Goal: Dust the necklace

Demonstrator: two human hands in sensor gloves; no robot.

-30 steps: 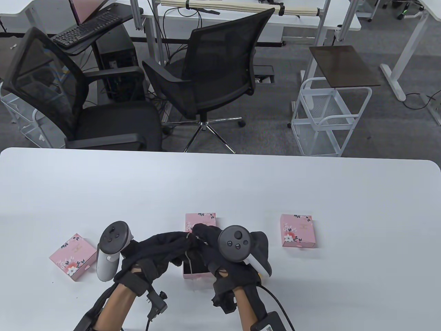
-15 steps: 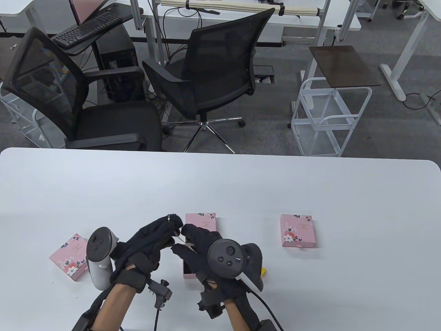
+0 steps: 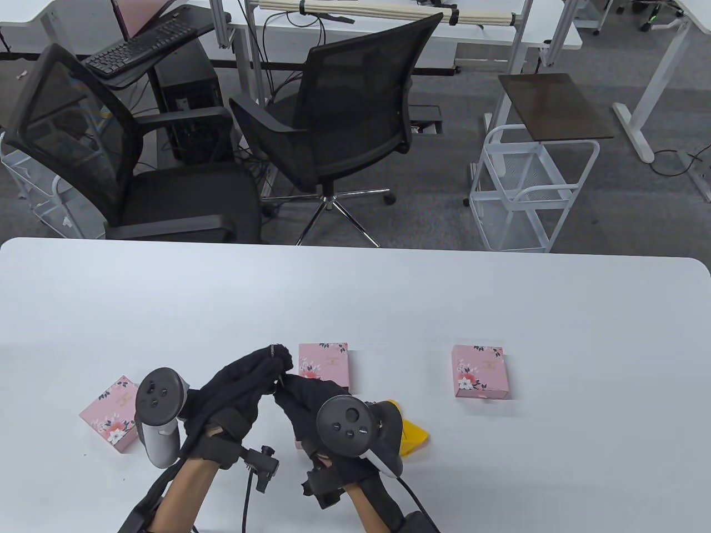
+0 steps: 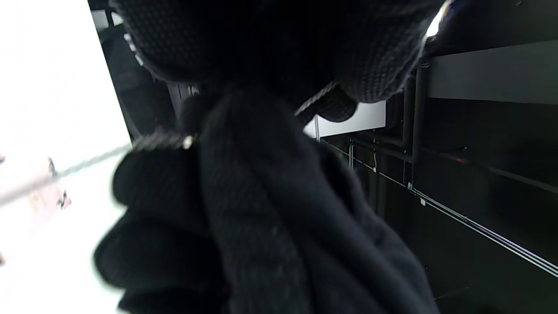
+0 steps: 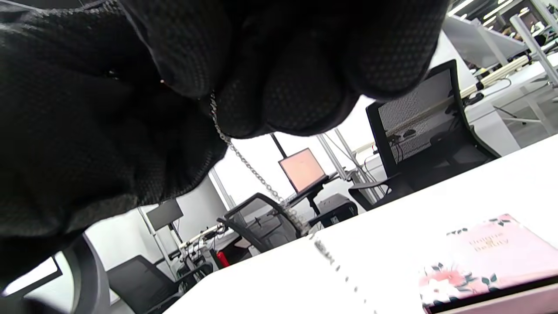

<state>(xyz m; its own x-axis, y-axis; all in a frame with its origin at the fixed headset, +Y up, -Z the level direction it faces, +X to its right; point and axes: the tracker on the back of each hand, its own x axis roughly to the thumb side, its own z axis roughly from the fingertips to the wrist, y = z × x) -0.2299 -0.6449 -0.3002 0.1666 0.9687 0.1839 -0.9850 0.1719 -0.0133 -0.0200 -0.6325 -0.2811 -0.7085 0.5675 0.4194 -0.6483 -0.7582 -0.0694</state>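
Office floor behind: mesh chairs (image 3: pixel 344 105), wire cart (image 3: pixel 527 189), other desks. White table (image 3: pixel 389 300) in front carries three pink floral boxes; the middle box (image 3: pixel 325 361) sits just beyond both hands, with one at left (image 3: pixel 111 419) and one at right (image 3: pixel 480 371). A yellow cloth (image 3: pixel 414 436) peeks out from under the right hand, likely the duster, not yet in use.

Left hand (image 3: pixel 244 388) is raised, fingertips pinching one end of the necklace (image 5: pixel 253 172). Right hand (image 3: pixel 311 402) pinches the chain between curled fingers. Both are closed on it, apparently to lift it off the box and stretch it for wiping.

Chain hangs in air between the two hands, above the table and close to the middle box. Its long axis runs hand to hand, sloping down from the right-hand pinch in the right wrist view. Pendant or clasp: cannot tell.
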